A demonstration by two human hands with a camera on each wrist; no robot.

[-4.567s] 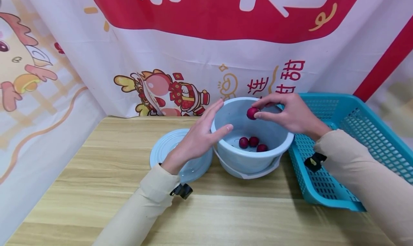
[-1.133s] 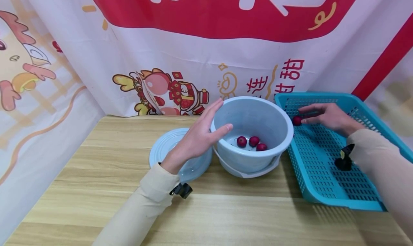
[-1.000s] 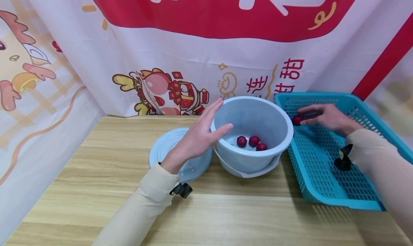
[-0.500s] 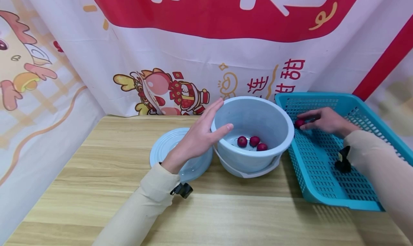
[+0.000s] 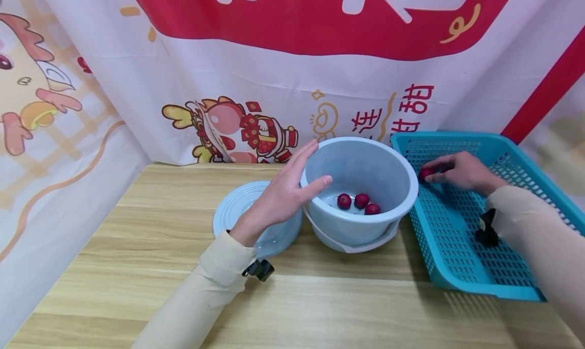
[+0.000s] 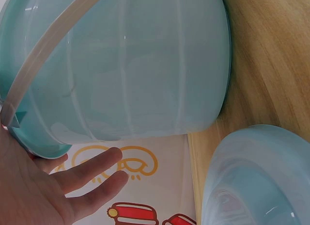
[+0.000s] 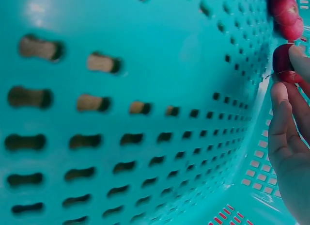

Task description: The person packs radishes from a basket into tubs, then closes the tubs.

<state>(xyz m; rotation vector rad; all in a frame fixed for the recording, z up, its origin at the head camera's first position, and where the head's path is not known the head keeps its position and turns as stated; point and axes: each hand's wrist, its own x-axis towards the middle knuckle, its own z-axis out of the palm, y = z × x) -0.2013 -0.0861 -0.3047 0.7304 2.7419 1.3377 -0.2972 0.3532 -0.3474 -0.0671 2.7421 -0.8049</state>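
My left hand point(image 5: 289, 186) rests against the left rim of a light blue bucket point(image 5: 354, 232), fingers extended. Three small red radishes point(image 5: 344, 201) lie on the bucket's floor. Inside a turquoise basket point(image 5: 461, 260) to the right, my right hand point(image 5: 463, 172) pinches another radish point(image 5: 425, 173) between thumb and fingers, close to the basket's left wall. The right wrist view shows this held radish point(image 7: 282, 60) beside a row of more radishes point(image 7: 286, 14) along the wall. From the head view the bucket-side wall mostly hides that row.
A round light blue lid point(image 5: 237, 207) lies on the wooden table point(image 5: 137, 267) left of the bucket, partly under my left forearm. The bucket's handle point(image 6: 48, 45) hangs down its side. A printed cloth point(image 5: 256, 64) stands close behind everything.
My right hand has carried a radish from above the bucket rightward into the basket, and lately has lowered slightly by its left wall. My left hand stays at the bucket rim.
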